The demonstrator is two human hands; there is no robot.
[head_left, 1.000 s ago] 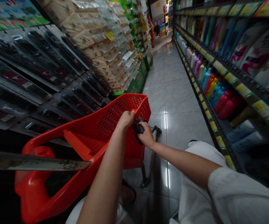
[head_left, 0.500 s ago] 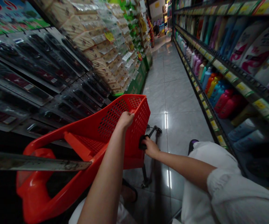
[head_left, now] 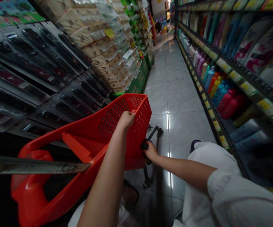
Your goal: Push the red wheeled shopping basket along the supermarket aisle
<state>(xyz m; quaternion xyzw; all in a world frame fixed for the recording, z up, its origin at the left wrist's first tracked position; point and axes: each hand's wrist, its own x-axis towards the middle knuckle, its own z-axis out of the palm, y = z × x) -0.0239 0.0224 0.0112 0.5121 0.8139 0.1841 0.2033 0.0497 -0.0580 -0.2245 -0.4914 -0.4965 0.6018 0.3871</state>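
Observation:
A red plastic shopping cart with perforated basket walls stands at an angle before me. My left hand is closed over the upper rim of its near side. Low against the outside of that wall, my right hand is closed around a small black item, perhaps a cloth or pad. Its exact kind is not clear, since the fingers cover part of it. Below the basket, dark legs and a caster show on the floor.
Bottles fill the shelves along the right. Hanging blister packs and stacked tissue packs line the left. A worn metal bar crosses the cart's handle end. Grey tiled floor runs down the aisle.
My right hand and the black item have shifted slightly along the outside of the cart wall. The cart sits a little farther left in view. My left hand keeps its hold.

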